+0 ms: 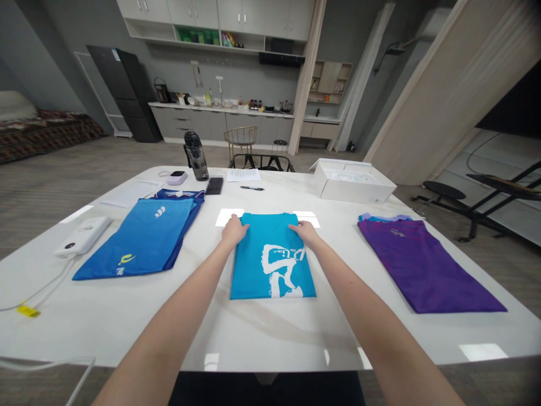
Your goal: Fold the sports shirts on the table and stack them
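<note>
A white tabletop (270, 338) carries everything here. On its right side lies a folded purple shirt (422, 265), running slantwise from the far middle toward the near right corner. On the left side lies a folded blue shirt (143, 239), slanting toward the near left edge, with a darker blue garment (186, 200) showing beneath its far end. In the middle, close to the near edge, lies the folded turquoise shirt (273, 259) with a white print; its long axis runs from the near edge toward the far edge, the collar end pointing away from the person. A white open box (353, 183) stands toward the far right corner. A white power bank (82, 237) sits by the left edge, its cable trailing off the tabletop. Along the far edge stand a dark water bottle (196, 155), a sheet of paper (243, 175), a pen (252, 188) and a small lilac device (176, 177).

The left hand (234, 230) rests on the turquoise shirt's far left corner, the right hand (305, 232) on its far right corner; both sets of fingers curl loosely over the fabric edge, pressing rather than clenching. Nothing lies between the hands and the shirt.
</note>
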